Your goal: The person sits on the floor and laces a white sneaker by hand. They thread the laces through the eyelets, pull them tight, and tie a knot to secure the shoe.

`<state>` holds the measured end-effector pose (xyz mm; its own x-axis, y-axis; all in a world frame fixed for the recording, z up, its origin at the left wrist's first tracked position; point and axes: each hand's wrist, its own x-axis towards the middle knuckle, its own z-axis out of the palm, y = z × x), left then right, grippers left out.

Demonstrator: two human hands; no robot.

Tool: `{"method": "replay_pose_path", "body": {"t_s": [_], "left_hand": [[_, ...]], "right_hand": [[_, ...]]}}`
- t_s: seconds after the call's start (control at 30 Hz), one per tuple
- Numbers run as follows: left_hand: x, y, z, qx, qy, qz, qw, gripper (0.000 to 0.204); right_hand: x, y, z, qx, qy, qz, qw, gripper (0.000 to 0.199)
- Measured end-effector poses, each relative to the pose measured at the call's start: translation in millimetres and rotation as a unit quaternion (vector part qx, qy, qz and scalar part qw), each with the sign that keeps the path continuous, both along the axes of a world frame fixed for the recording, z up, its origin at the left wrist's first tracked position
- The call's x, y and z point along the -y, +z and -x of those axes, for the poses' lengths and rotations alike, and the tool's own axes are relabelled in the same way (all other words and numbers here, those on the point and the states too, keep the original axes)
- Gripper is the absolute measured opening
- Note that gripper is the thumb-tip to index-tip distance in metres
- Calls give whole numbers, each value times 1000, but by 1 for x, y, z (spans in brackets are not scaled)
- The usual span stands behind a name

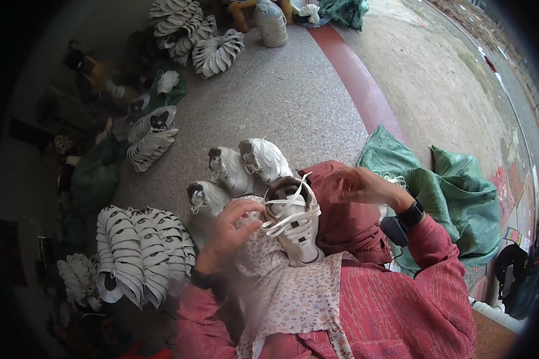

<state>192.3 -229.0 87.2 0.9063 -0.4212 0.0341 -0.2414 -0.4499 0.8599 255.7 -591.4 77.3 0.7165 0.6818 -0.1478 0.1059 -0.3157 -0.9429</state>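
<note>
A white sneaker (294,232) lies on my lap, its toe towards me and its dark-lined collar facing away. White shoelaces (293,220) cross its tongue in loose loops, and one end sticks up beside the collar. My left hand (232,233) is at the shoe's left side, thumb and forefinger apart close to a lace loop. Raised to the right of the shoe, above dark red cloth (350,224), my right hand (360,185) has curved, spread fingers, slightly blurred. No lace shows between them. A floral apron (293,308) covers my lap.
Several white sneakers (260,158) stand just beyond my knees. Stacked white shoe uppers (144,254) lie at left, with more piles (218,52) farther off. Green sacks (455,200) lie at right. At the far side is a filled clear bag (270,24).
</note>
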Motion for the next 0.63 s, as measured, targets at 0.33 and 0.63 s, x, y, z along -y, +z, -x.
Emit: {"method": "replay_pose_path", "body": {"t_s": [0.33,0.63], "left_hand": [[69,-5,-47,-8,-86,-244,966,45],[68,-19,-34,-292,-88,-41,952,51]], "right_hand": [[31,-43,22,-33,-53,13,998,28],[36,-46,33,-85,-77,10,993,29]]}}
